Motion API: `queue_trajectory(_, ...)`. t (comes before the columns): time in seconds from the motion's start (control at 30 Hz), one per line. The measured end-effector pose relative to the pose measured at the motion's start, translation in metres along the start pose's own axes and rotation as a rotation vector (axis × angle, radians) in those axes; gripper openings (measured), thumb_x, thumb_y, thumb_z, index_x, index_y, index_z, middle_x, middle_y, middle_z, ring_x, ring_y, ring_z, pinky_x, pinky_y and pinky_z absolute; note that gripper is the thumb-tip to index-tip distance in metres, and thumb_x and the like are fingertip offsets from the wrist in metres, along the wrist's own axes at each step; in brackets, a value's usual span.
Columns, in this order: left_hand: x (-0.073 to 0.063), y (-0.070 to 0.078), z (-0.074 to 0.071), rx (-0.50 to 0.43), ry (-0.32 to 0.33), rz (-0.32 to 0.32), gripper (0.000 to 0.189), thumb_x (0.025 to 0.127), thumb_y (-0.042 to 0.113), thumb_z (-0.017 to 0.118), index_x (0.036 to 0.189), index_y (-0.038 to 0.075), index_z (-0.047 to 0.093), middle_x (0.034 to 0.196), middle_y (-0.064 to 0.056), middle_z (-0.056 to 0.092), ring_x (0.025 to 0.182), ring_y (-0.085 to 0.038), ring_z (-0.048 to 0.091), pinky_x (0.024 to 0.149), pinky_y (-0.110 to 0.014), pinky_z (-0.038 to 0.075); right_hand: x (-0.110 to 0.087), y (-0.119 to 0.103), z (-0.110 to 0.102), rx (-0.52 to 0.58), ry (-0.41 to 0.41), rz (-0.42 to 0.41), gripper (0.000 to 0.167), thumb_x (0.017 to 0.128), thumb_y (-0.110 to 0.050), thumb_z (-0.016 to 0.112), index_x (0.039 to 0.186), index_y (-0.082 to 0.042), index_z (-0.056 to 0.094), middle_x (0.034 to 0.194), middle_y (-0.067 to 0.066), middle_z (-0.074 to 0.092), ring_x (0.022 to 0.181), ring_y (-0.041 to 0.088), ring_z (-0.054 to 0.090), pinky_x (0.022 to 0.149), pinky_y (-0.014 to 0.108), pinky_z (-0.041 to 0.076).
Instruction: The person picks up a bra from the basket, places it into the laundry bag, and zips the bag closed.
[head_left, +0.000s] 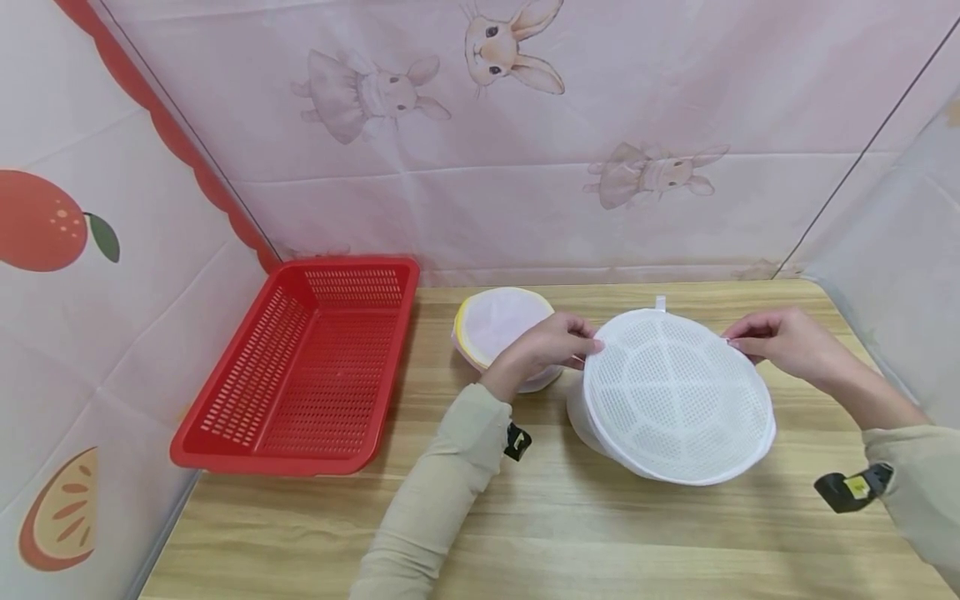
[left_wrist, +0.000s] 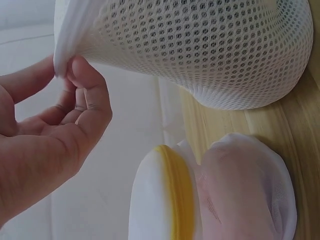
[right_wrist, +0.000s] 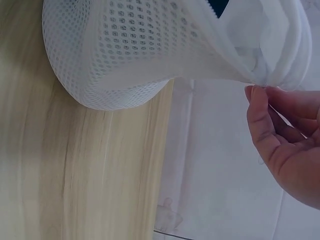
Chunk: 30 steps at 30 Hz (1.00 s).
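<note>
A large white mesh laundry bag [head_left: 678, 396] with a round top stands on the table, its top slanting toward me. At the rim's left side, my left hand [head_left: 551, 343] pinches the white edge between thumb and forefinger. The right hand [head_left: 787, 343] pinches the rim at the far right. Through a gap beside the zipper, the right wrist view shows something dark blue [right_wrist: 219, 6] inside the laundry bag [right_wrist: 130, 45]; its kind is not clear. Behind my left hand sits a smaller pale mesh bag [head_left: 502, 321] with a yellow band, partly covered by that hand.
A red perforated plastic basket [head_left: 384, 392] stands at the left of the wooden table [head_left: 570, 533]. Behind the table hangs a pink curtain [head_left: 487, 208] printed with rabbits. Fabric walls close off both sides.
</note>
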<state>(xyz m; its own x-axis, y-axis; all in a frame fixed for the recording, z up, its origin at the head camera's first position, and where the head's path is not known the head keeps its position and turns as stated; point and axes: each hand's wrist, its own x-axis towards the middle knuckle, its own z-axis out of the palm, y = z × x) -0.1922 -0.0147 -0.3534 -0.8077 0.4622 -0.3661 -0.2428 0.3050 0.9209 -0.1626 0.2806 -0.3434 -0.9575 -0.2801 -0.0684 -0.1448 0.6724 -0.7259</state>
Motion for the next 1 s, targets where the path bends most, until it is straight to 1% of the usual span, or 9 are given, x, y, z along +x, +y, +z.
queue_trajectory(0.17, 0.002, 0.002, 0.003, -0.034, 0.074, 0.031, 0.021, 0.095, 0.011, 0.049, 0.102, -0.004, 0.061, 0.086, -0.006, 0.059, 0.086, -0.021, 0.06, 0.074, -0.03, 0.052, 0.0, 0.001, 0.001, 0.001, -0.005, -0.011, 0.014, 0.086, 0.002, 0.058, 0.095, 0.011, 0.063, 0.078, 0.008, 0.065, 0.061, 0.011, 0.058, 0.055, 0.026, 0.05)
queue_trajectory(0.27, 0.004, 0.004, 0.004, -0.02, 0.117, 0.029, 0.022, 0.095, 0.014, 0.049, 0.104, -0.002, 0.061, 0.087, -0.005, 0.06, 0.083, -0.018, 0.06, 0.076, -0.03, 0.051, 0.0, 0.0, 0.001, -0.005, -0.011, -0.006, 0.014, 0.086, 0.001, 0.059, 0.095, 0.01, 0.063, 0.079, 0.008, 0.065, 0.062, 0.011, 0.059, 0.056, 0.026, 0.051)
queue_trajectory(0.37, 0.006, 0.007, 0.006, -0.008, 0.136, 0.003, 0.018, 0.092, 0.013, 0.055, 0.102, 0.0, 0.063, 0.084, -0.004, 0.059, 0.076, -0.014, 0.057, 0.074, -0.03, 0.051, 0.0, -0.001, 0.001, -0.013, -0.016, -0.006, 0.013, 0.086, 0.0, 0.059, 0.095, 0.009, 0.063, 0.08, 0.009, 0.065, 0.062, 0.011, 0.058, 0.056, 0.026, 0.05)
queue_trajectory(0.47, 0.008, 0.009, 0.008, -0.019, 0.126, -0.03, 0.016, 0.088, 0.009, 0.06, 0.101, 0.0, 0.063, 0.083, -0.003, 0.059, 0.072, -0.013, 0.055, 0.076, -0.032, 0.051, 0.0, -0.002, 0.001, -0.025, -0.015, -0.014, 0.012, 0.086, 0.001, 0.059, 0.094, 0.009, 0.064, 0.08, 0.009, 0.065, 0.062, 0.01, 0.058, 0.056, 0.026, 0.05)
queue_trajectory(0.53, 0.01, 0.009, 0.009, -0.027, 0.12, -0.046, 0.016, 0.087, 0.007, 0.062, 0.101, 0.0, 0.064, 0.083, -0.003, 0.059, 0.073, -0.014, 0.056, 0.077, -0.033, 0.05, 0.0, -0.002, 0.002, -0.033, -0.014, -0.022, 0.011, 0.085, 0.001, 0.059, 0.093, 0.008, 0.064, 0.079, 0.009, 0.065, 0.062, 0.009, 0.057, 0.055, 0.025, 0.05)
queue_trajectory(0.67, 0.011, 0.01, 0.009, -0.038, 0.111, -0.046, 0.018, 0.084, 0.003, 0.064, 0.101, -0.002, 0.063, 0.084, -0.003, 0.059, 0.074, -0.013, 0.056, 0.077, -0.03, 0.05, 0.001, -0.003, 0.002, -0.042, -0.013, -0.033, 0.01, 0.085, 0.003, 0.059, 0.092, 0.008, 0.064, 0.079, 0.009, 0.064, 0.062, 0.008, 0.057, 0.055, 0.025, 0.05)
queue_trajectory(0.73, 0.011, 0.009, 0.008, -0.053, 0.099, -0.042, 0.017, 0.083, 0.0, 0.064, 0.1, -0.004, 0.062, 0.083, -0.004, 0.058, 0.073, -0.013, 0.055, 0.074, -0.028, 0.05, 0.001, -0.003, 0.002, -0.046, -0.015, -0.037, 0.01, 0.085, 0.003, 0.059, 0.092, 0.008, 0.065, 0.08, 0.009, 0.064, 0.062, 0.008, 0.057, 0.055, 0.025, 0.05)
queue_trajectory(0.87, 0.011, 0.01, 0.007, -0.085, 0.055, -0.052, 0.011, 0.082, -0.004, 0.062, 0.093, -0.006, 0.06, 0.08, -0.005, 0.056, 0.068, -0.013, 0.053, 0.065, -0.025, 0.049, 0.001, -0.003, 0.002, -0.055, -0.016, -0.04, 0.01, 0.085, 0.002, 0.059, 0.092, 0.006, 0.065, 0.08, 0.008, 0.064, 0.063, 0.008, 0.056, 0.055, 0.025, 0.05)
queue_trajectory(1.0, 0.009, 0.011, 0.008, -0.091, 0.024, -0.069, 0.006, 0.082, -0.006, 0.062, 0.084, -0.003, 0.057, 0.077, -0.006, 0.055, 0.064, -0.013, 0.054, 0.057, -0.021, 0.049, 0.001, -0.003, 0.002, -0.069, -0.004, -0.049, 0.009, 0.085, 0.001, 0.06, 0.091, 0.005, 0.066, 0.08, 0.007, 0.064, 0.063, 0.007, 0.055, 0.055, 0.025, 0.049)
